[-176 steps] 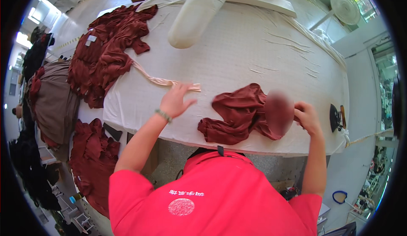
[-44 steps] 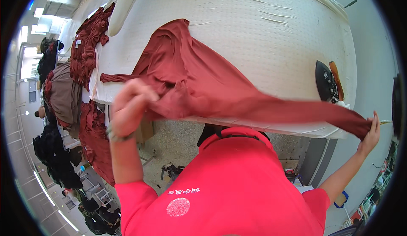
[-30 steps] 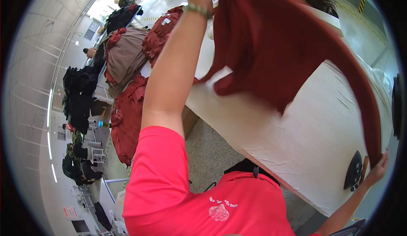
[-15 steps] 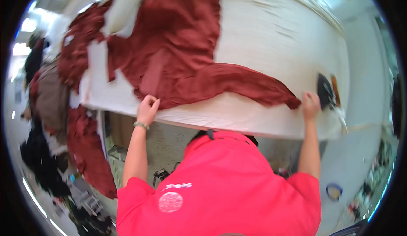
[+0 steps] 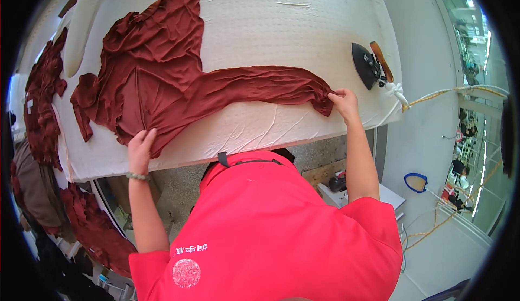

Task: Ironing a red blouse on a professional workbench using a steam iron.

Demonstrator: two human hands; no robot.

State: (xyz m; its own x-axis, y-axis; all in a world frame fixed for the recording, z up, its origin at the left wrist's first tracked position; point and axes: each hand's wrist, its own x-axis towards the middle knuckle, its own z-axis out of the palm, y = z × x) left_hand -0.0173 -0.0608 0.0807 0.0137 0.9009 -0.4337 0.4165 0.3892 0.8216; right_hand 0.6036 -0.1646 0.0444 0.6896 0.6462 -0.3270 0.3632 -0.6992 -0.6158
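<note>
A dark red long-sleeved shirt (image 5: 157, 68) lies spread and wrinkled on the white padded ironing table (image 5: 271, 36). One of its sleeves stretches to the right along the table. My left hand (image 5: 141, 145) is closed on the shirt near the table's front edge, by the shoulder or collar area. At the far end of the sleeve, my right hand (image 5: 345, 105) pinches the cuff between thumb and fingers. To the right of that hand rests a black iron (image 5: 367, 65) with a wooden handle, a white cloth tied at its rear.
More dark red garments (image 5: 43, 106) hang over the table's left end, beside a brown garment (image 5: 38, 182). A white padded arm (image 5: 81, 30) juts over the back left. A yellowish cord (image 5: 455, 91) runs right from the iron. A blue-rimmed holder (image 5: 415, 182) is at the right.
The view has turned, so the table appears shifted left. My right hand has come to the sleeve's cuff and grips it. My left hand still holds the shirt.
</note>
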